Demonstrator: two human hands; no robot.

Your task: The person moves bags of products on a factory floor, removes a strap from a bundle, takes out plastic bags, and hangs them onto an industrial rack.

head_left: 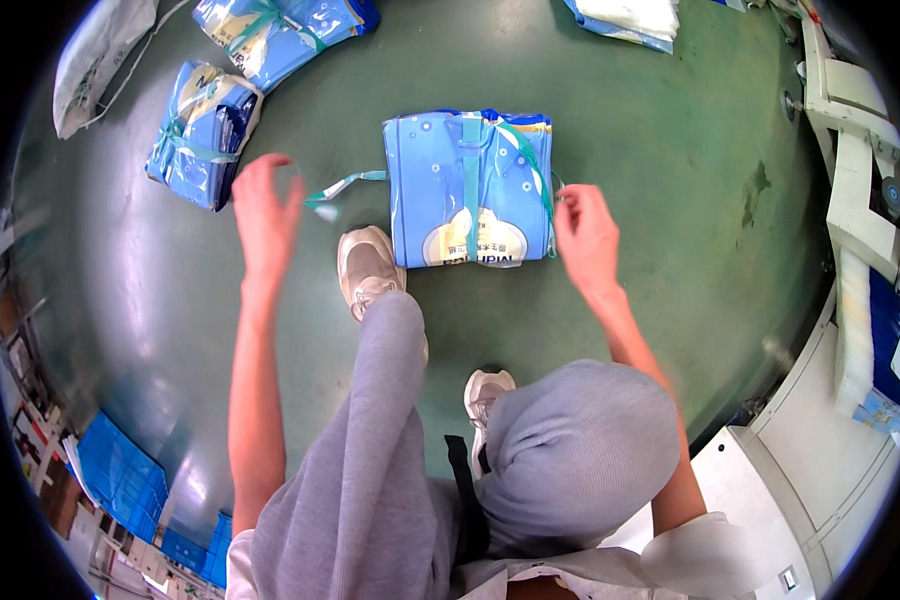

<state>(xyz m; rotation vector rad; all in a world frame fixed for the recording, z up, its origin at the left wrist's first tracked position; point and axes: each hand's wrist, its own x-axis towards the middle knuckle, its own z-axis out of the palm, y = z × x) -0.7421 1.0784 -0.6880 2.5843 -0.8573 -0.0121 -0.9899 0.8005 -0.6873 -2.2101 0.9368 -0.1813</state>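
Note:
A stack of folded blue printed plastic film [435,190] lies on the floor in front of my feet, bound round its middle by a teal strap [471,165]. A loose tail of strap [355,181] sticks out from its left side. My left hand [267,215] is raised left of that tail, somewhat blurred, thumb and fingers apart, with nothing visible in it. At the stack's right edge, my right hand [589,238] is closed, its fingertips pinching the strap's green end, which is mostly hidden there. My left shoe [368,262] stands against the stack's lower left corner.
Two more strapped blue bundles, one smaller [195,140] and one larger [280,40], lie at the far left beside a white sack [95,65]. Another blue-and-white stack [625,22] is at the far right. White machine framing [855,180] borders the right; blue crates [120,475] stand lower left.

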